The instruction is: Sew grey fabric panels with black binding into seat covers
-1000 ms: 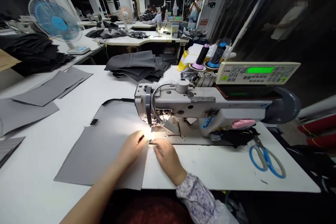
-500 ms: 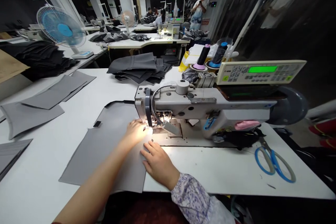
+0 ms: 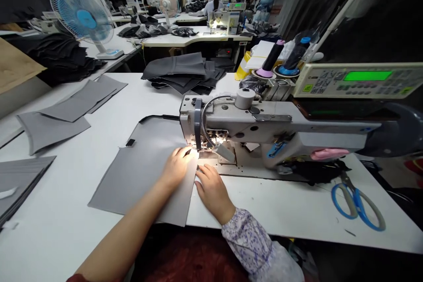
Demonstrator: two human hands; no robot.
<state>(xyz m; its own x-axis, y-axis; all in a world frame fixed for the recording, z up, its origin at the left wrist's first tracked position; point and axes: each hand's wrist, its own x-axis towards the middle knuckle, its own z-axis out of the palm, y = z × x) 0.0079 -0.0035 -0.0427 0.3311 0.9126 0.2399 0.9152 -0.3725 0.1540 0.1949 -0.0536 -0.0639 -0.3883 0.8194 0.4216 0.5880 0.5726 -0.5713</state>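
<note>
The person's left hand (image 3: 178,168) is the worry here: its fingertips (image 3: 187,151) reach almost under the lamp-lit needle area (image 3: 202,151) of the industrial sewing machine (image 3: 264,125), so a moment's inattention with the needle running could catch a finger. The hand's own bulk hides exactly how close they are. A slip is also possible with the grey fabric panel (image 3: 139,176), because it lies loose and nothing but the hands steadies it. If it drags unevenly, its straight edge could wander or the cloth could pucker. The panel sits at about 9 o'clock from the needle, flat and uncreased, with a small black tab (image 3: 130,142) lying on it near its far corner and its near edge hanging just over the front of the white worktable (image 3: 280,216). The left hand's fingers lie together on the cloth, and a tiny dark sliver (image 3: 187,153) shows by them, though I cannot tell whether they pinch it. The right hand (image 3: 213,194) rests at about 6 o'clock from the needle, its fingers together and lightly curled, not clamped, beside the panel's right edge. Blue-handled scissors (image 3: 358,205) lie well off at 3 o'clock.
</note>
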